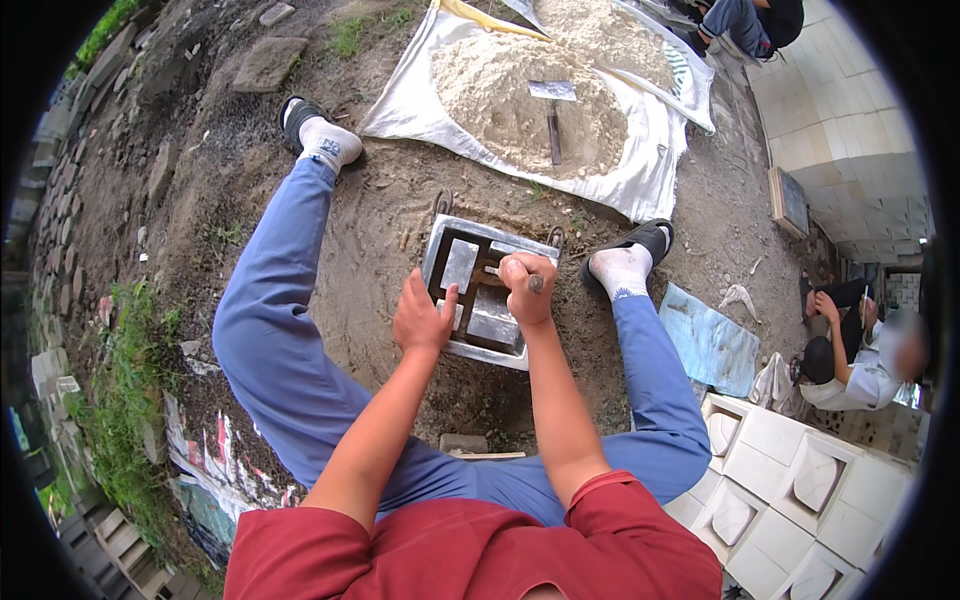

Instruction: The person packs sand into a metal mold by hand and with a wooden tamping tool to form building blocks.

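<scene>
A rectangular metal mould (pixel 510 357) lies on the ground between my legs, with raised metal blocks inside its frame and dark gaps between them. My left hand (pixel 420 315) rests on the mould's left side, thumb and fingers apart. Over the upper right part of the mould, my right hand (pixel 527 285) is closed in a fist round a short-handled tool (pixel 536 284). The round end of its handle sticks out of the fist; its working end is mostly hidden, so I cannot tell its kind.
Beyond the mould, pale sandy powder (pixel 480 90) is heaped on a white sheet (pixel 640 185), with a flat-bladed trowel (pixel 554 120) on it. Pale patterned blocks (pixel 770 470) stand at right, near a blue sheet (pixel 708 340). Another person (pixel 860 365) sits far right; a second (pixel 745 25) is at top right.
</scene>
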Motion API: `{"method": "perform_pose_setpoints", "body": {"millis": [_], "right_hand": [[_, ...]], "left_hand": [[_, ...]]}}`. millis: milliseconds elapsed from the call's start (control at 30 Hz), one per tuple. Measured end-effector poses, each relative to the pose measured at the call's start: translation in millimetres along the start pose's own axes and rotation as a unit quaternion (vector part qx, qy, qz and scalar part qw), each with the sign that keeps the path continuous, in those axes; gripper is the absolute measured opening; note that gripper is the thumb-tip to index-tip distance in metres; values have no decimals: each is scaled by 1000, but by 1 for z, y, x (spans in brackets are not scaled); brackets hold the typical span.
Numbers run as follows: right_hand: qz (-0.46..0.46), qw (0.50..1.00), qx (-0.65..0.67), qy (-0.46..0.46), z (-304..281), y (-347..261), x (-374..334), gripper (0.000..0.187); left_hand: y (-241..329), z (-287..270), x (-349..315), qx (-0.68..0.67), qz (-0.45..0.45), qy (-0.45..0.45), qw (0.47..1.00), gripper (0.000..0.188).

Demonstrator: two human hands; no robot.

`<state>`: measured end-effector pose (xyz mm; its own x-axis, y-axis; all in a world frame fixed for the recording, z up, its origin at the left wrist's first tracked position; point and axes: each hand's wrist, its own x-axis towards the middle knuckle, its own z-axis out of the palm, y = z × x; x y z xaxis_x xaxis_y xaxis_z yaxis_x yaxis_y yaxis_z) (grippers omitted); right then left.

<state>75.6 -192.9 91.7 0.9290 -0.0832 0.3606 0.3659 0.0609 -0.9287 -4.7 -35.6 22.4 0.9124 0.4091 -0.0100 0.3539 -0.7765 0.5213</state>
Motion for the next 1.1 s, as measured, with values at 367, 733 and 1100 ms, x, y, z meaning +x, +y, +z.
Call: {"method": "perform_pose_setpoints", "body": {"millis": [367, 733, 1100], "right_hand": [[84, 989, 103, -70, -2, -56, 28, 40], [102, 991, 61, -59, 3, -4, 13, 43], [68, 994, -29, -82, 4, -21, 8, 41]], "left_hand": [[-4, -3, -1, 26, -5, -17, 999, 86], [-1, -6, -3, 22, 12, 8, 1000, 85], [2, -4, -3, 17, 22, 13, 1000, 83]]}}
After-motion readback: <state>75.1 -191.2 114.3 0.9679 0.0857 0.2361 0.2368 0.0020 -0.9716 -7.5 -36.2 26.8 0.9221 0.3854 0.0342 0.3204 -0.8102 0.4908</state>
